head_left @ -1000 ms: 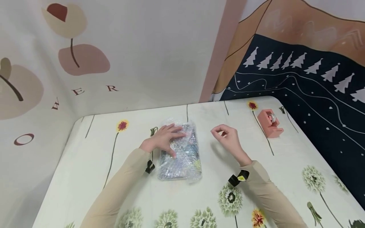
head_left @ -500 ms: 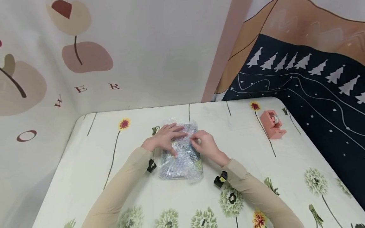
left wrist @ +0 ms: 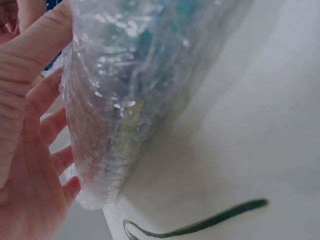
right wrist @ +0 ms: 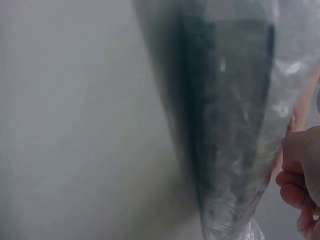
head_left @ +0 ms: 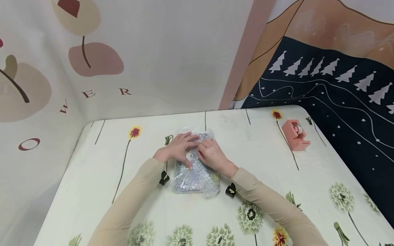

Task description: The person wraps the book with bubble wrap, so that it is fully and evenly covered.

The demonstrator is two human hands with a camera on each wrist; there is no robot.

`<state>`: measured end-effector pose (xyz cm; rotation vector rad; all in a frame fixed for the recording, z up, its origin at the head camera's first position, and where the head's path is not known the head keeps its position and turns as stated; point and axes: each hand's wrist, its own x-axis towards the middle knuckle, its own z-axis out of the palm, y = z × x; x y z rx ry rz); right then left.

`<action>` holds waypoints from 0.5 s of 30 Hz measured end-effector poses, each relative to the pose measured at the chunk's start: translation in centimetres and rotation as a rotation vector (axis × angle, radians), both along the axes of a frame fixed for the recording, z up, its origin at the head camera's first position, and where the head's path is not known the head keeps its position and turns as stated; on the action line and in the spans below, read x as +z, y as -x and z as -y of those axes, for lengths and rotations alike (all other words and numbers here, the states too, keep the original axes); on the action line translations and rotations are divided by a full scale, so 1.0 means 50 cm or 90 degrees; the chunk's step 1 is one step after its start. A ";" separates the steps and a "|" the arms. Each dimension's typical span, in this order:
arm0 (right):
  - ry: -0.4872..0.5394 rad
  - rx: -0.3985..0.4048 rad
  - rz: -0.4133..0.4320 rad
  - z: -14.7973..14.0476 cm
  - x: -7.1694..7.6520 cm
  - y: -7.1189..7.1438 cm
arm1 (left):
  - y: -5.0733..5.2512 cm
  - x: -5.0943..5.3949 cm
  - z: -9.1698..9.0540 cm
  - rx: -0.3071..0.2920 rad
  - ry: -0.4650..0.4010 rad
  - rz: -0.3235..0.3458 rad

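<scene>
A flat rectangular package [head_left: 194,181] in crinkled clear plastic wrap lies on the table; bluish and yellow colours show through the wrap. My left hand [head_left: 179,147] rests on its left and upper part, fingers spread, thumb apart. In the left wrist view the fingers [left wrist: 51,127] lie over the wrapped surface. On the upper right part of the package is my right hand [head_left: 213,155], fingers curled and touching the wrap close to the left fingertips. The right wrist view has the curled fingers [right wrist: 295,190] and thumb at the package's edge. Whether something thin is pinched there is hidden.
A pink tape dispenser [head_left: 296,136] with a roll in it stands at the right back of the table. The flower-printed cloth [head_left: 147,212] covers the table. Printed curtains [head_left: 172,61] rise behind, with a dark one [head_left: 347,112] on the right.
My right hand has moved left from beside the package onto its upper right part, next to the left hand. The left hand stays in place. The head view has shifted slightly.
</scene>
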<state>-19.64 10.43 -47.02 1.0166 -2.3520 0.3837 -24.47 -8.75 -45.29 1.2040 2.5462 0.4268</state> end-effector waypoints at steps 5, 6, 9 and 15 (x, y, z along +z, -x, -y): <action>-0.091 0.038 -0.044 0.003 0.001 -0.002 | 0.000 0.000 -0.001 0.002 -0.005 0.001; -0.106 0.049 -0.048 0.003 0.003 -0.004 | 0.000 0.000 -0.001 0.002 -0.005 0.002; -0.153 0.073 -0.052 0.002 0.005 -0.009 | 0.000 0.001 -0.001 0.000 -0.002 0.002; -0.211 0.083 -0.050 0.002 0.006 -0.015 | -0.001 0.003 -0.001 -0.002 0.003 0.002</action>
